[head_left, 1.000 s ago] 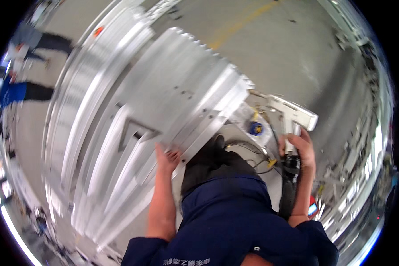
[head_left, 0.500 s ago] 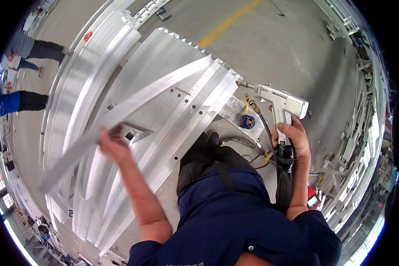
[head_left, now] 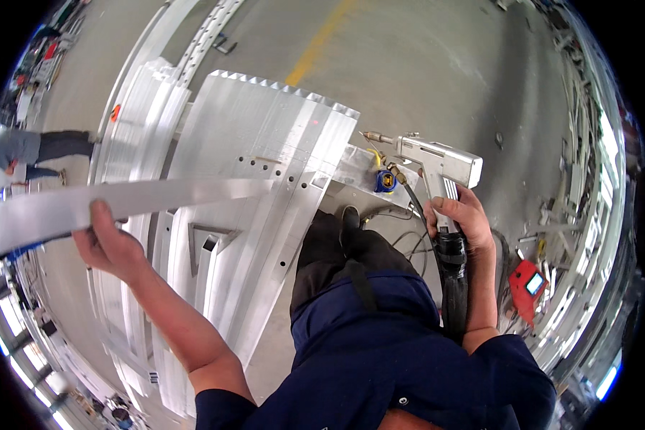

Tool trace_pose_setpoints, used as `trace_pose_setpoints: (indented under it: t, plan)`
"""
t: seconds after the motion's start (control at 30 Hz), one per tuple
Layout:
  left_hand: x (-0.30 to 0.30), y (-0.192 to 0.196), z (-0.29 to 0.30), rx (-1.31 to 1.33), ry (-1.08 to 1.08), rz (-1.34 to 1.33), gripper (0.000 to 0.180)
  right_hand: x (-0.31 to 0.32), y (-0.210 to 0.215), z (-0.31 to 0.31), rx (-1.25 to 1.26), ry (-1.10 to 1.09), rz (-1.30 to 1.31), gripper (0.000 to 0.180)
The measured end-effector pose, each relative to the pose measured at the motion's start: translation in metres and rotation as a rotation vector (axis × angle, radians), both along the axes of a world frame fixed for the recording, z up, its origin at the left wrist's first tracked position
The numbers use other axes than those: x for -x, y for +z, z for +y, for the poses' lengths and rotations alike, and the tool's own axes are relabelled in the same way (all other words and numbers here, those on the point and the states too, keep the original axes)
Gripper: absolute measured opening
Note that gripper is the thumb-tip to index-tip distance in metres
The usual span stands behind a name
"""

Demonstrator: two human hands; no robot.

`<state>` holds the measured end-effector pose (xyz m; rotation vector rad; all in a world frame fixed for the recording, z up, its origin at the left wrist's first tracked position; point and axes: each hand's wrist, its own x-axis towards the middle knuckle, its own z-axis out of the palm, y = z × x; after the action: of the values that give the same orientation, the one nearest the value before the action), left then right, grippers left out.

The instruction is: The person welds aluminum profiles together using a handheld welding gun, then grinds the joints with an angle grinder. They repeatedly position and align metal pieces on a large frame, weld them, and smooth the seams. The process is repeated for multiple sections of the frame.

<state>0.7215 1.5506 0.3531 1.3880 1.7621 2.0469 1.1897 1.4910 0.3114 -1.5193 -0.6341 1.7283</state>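
Observation:
My left hand (head_left: 111, 244) grips a long flat aluminium bar (head_left: 172, 195), thumb on its face. The bar is raised over a wide ribbed aluminium panel (head_left: 254, 118), its right end above a row of holes. A metal triangle square (head_left: 192, 251) lies on the panel beside a square tube end (head_left: 210, 244). In my right hand (head_left: 467, 217) is a handheld welding gun (head_left: 441, 159), its handle taped black towards the cable. The nozzle points left, just off the panel's right edge. Near it, a blue tape measure (head_left: 385, 181) rests on a metal plate (head_left: 358, 169).
More long aluminium profiles (head_left: 140, 115) lie left of the panel, with an orange item (head_left: 115, 112) on them. A person (head_left: 21, 147) stands at the far left. A red device with a screen (head_left: 529, 287) is at right, near stacked metal stock (head_left: 588, 179). Cables loop by my feet.
My left hand has moved left, lifting and swinging the bar from a slant to nearly level across the view. The view has shifted; my right hand keeps hold of the welding gun.

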Motion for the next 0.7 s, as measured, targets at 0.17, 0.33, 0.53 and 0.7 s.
trace_pose_setpoints:
  t: [0.17,0.33,0.53,0.7]
  plan:
    - [-0.022,-0.055,0.013,0.031,-0.363,-0.215,0.045,-0.007,-0.008,-0.007,0.092,-0.074,-0.005,0.064]
    - [-0.047,-0.187,0.001,0.643,-0.690,-0.092,0.048,-0.005,-0.025,-0.030,0.135,-0.138,0.027,0.063]
    - [-0.084,-0.213,0.024,0.473,-0.885,-0.256,0.050,0.009,-0.039,-0.052,0.220,-0.230,0.053,0.060]
    - [-0.143,-0.201,0.042,0.522,-1.097,-0.200,0.050,0.008,-0.051,-0.078,0.254,-0.228,0.110,0.061]
